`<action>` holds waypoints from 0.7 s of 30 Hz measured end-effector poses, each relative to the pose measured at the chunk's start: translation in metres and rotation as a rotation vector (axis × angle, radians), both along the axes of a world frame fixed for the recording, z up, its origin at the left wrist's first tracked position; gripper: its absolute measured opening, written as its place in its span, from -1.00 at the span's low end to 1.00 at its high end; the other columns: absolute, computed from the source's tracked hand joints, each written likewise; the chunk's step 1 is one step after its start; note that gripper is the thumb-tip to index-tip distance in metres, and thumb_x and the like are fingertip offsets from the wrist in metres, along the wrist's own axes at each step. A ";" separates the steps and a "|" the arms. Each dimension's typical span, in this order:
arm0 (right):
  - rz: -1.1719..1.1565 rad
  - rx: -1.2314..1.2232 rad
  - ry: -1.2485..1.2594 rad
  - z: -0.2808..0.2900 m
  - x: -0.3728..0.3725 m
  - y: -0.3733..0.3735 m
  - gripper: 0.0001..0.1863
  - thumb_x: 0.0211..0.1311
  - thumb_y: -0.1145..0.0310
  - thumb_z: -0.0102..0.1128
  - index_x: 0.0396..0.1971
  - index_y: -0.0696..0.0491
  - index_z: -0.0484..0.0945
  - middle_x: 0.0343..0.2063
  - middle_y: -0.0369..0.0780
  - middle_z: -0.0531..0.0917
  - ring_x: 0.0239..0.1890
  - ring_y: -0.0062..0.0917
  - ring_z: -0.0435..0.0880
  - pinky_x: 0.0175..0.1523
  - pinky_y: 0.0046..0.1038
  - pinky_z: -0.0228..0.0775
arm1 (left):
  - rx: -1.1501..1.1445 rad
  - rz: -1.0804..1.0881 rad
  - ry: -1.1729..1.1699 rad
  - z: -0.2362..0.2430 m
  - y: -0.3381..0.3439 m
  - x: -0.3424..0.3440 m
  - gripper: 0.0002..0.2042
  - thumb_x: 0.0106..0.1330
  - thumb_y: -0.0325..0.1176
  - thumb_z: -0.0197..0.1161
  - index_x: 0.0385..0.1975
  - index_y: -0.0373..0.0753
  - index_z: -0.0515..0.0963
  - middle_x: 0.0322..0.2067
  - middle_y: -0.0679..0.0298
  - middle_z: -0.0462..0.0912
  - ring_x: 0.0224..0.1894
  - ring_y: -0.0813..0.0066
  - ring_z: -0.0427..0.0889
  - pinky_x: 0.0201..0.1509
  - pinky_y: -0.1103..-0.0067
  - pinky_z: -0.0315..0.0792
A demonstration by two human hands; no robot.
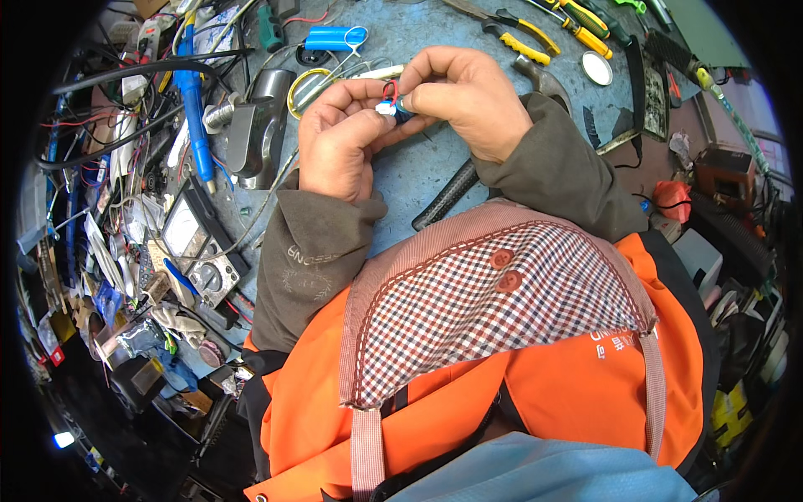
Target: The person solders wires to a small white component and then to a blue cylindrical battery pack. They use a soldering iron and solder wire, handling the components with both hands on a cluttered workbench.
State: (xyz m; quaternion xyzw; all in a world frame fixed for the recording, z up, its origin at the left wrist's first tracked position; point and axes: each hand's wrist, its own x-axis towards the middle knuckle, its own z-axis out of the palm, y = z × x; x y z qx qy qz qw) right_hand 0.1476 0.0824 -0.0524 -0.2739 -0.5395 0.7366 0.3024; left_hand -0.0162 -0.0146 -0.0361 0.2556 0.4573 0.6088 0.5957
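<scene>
Above the blue bench top (418,184), my two hands meet at the far middle. The fingers of my left hand (339,146) pinch a small white connector (386,108) with short red wires (391,89) looping up from it. My right hand (473,100) is closed on the same small piece from the right, thumb and forefinger pressed together beside a bit of blue. Fingers cover most of the piece. Just beyond my hands lie a blue cylinder-shaped pack (329,38) and a yellow ring of wire or tape (306,92).
To the left are a grey metal block (258,134), a blue soldering-iron-like tool (192,117), a multimeter (205,251) and tangled cables. Yellow-handled pliers (529,46), screwdrivers (583,35), a hammer head (542,81) and a round white lid (596,69) lie far right. A black grip (447,197) rests near my apron.
</scene>
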 end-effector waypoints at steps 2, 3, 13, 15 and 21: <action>0.006 -0.019 0.020 0.001 0.000 -0.001 -0.88 0.18 0.53 0.28 -0.30 0.25 0.67 -0.36 -0.22 0.70 -0.28 -0.57 0.70 -0.18 -0.48 0.65 | 0.012 -0.007 0.019 -0.002 -0.001 0.000 -0.71 0.29 -0.64 0.17 0.01 -0.47 0.56 -0.09 0.06 0.71 -0.06 0.28 0.76 0.23 0.18 0.68; 0.008 -0.033 0.030 0.000 -0.001 -0.002 -0.88 0.18 0.53 0.28 -0.30 0.25 0.67 -0.37 -0.22 0.70 -0.28 -0.57 0.71 -0.19 -0.49 0.65 | 0.013 -0.003 0.031 -0.002 -0.003 0.000 -0.71 0.27 -0.67 0.20 0.01 -0.47 0.56 -0.08 0.06 0.71 -0.06 0.29 0.76 0.23 0.19 0.68; -0.033 0.203 0.147 -0.005 0.003 -0.017 -0.84 0.06 0.68 0.26 -0.32 0.19 0.62 -0.33 -0.31 0.62 -0.28 -0.68 0.64 -0.22 -0.59 0.53 | 0.172 0.176 0.293 0.002 -0.018 0.027 -0.61 0.17 -0.81 0.29 0.01 -0.44 0.52 0.02 0.03 0.66 0.08 0.37 0.69 0.15 0.51 0.64; 0.095 0.271 0.126 0.003 0.012 -0.013 -0.76 0.11 0.78 0.17 -0.23 0.22 0.55 -0.10 -0.19 0.52 -0.09 -0.61 0.58 0.04 -0.53 0.48 | 0.248 0.196 0.300 -0.001 -0.021 0.027 -0.54 0.15 -0.82 0.27 0.09 -0.42 0.46 0.05 0.01 0.65 0.14 0.34 0.67 0.20 0.50 0.62; -0.020 0.653 0.275 0.008 0.011 -0.013 -0.75 0.03 0.76 0.21 -0.25 0.21 0.55 -0.21 -0.17 0.55 -0.25 -0.57 0.60 -0.14 -0.52 0.52 | 0.545 0.259 0.543 -0.001 -0.019 0.030 -0.24 0.10 -0.79 0.18 0.38 -0.34 0.13 0.12 -0.09 0.57 0.24 0.14 0.64 0.23 0.38 0.61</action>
